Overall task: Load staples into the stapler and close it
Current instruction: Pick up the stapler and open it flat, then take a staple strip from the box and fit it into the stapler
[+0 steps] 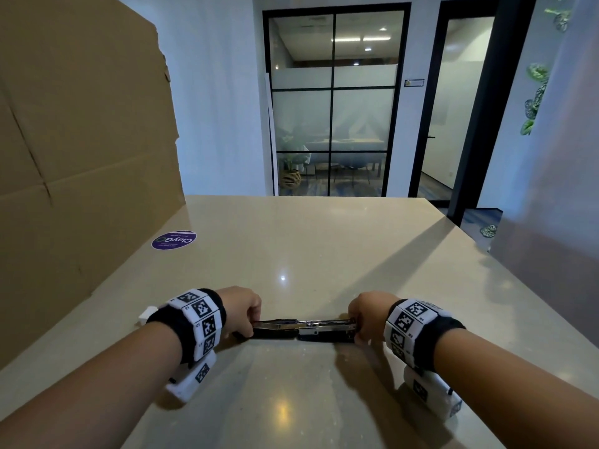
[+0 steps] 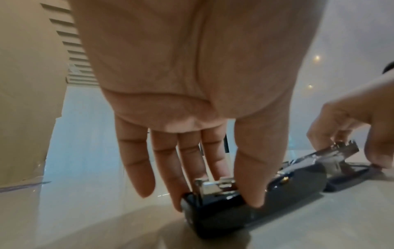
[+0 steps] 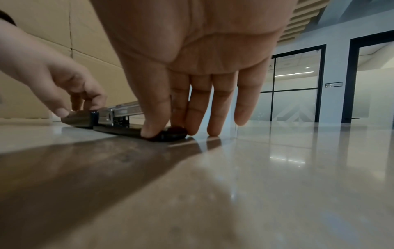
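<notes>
A black stapler (image 1: pixel 304 330) lies swung open flat on the beige table (image 1: pixel 308 241), cover end to the left, base and metal magazine (image 1: pixel 327 324) to the right. My left hand (image 1: pixel 246 317) pinches the cover end between thumb and fingers; in the left wrist view that hand (image 2: pixel 216 204) sits over the black cover (image 2: pixel 234 212). My right hand (image 1: pixel 361 324) holds the base end; in the right wrist view this hand (image 3: pixel 164 129) pinches the black base (image 3: pixel 166 134) while two fingertips touch the table. I cannot tell whether staples lie in the magazine.
A tall cardboard sheet (image 1: pixel 81 140) stands along the table's left side, with a round purple sticker (image 1: pixel 174 240) on the tabletop beside it. A grey board (image 1: pixel 551 205) rises at the right. The table's far edge (image 1: pixel 324 196) faces glass office doors.
</notes>
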`<state>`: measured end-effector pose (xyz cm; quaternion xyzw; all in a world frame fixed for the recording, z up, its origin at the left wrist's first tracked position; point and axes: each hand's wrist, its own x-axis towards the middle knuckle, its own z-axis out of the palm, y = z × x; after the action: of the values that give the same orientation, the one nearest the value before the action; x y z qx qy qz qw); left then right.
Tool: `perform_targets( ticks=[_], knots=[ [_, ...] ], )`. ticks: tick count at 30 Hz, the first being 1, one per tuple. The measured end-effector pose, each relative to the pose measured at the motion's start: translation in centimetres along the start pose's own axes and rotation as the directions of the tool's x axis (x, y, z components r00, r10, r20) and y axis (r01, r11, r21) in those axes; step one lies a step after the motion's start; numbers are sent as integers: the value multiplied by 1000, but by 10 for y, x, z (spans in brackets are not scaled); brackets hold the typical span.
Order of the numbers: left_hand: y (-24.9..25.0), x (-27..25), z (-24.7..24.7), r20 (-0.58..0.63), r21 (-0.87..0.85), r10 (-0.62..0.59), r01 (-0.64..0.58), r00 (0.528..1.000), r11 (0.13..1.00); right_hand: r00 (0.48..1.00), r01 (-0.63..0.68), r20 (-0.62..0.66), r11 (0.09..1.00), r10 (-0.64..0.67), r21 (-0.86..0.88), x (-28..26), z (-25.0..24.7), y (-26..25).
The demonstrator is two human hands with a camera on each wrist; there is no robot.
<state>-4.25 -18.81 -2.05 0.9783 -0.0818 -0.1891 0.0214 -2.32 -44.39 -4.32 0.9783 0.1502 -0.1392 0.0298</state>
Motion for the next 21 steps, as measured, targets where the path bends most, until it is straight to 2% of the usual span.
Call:
perform_targets(
  ticks=[7,12,17,21],
  knots=[
    [-27,-9,-7,-42,-11,-16,15,999,1000,1000,0,-16,1000,0,-14,-1,2,1],
    [-70,-16,-23,-129,117,-135,150,982,982,1000,-5,-6,1000,5,-5,-3,2,0],
    [-107,-23,-26,-5,254,-300,291,954,922,1000,-16,-10,1000,16,-3,-3,1,-1],
    [-122,-18,-13,70,285,-352,319,934,904,1000,-22,-12,1000,22,5,-4,1,-1]
  ],
)
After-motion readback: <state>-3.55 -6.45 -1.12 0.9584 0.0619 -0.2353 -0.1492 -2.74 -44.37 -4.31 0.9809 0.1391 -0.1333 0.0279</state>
